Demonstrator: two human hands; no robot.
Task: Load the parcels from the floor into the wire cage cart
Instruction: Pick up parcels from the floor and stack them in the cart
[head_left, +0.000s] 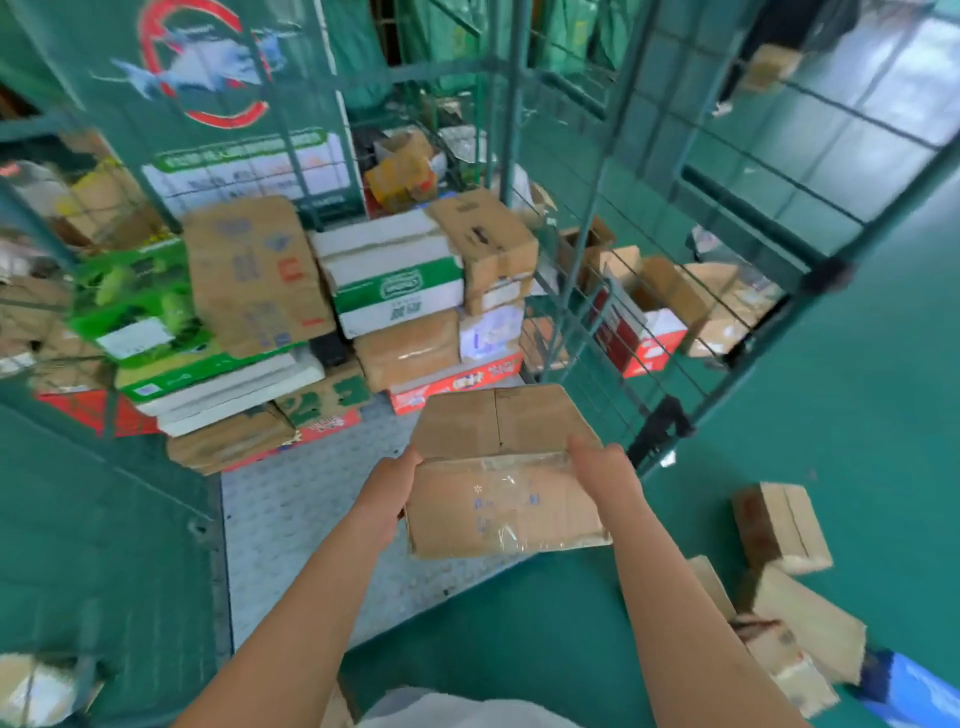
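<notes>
I hold a brown cardboard parcel (501, 470) with clear tape on its near face, in front of me above the cart's metal floor (291, 514). My left hand (392, 483) grips its left side and my right hand (602, 470) grips its right side. The green wire cage cart (587, 291) stands open toward me. Several parcels are stacked at its back, among them a tall brown box (254, 275), a white and green box (395, 275) and a small brown box (485, 239). More brown parcels (782, 525) lie on the green floor at my right.
The cart's open wire door (779, 218) stands to the right, with other boxes (654, 312) behind it. A green panel (104, 519) closes off the left side. A person's legs (753, 57) stand far back right. A blue item (909, 686) lies at the bottom right.
</notes>
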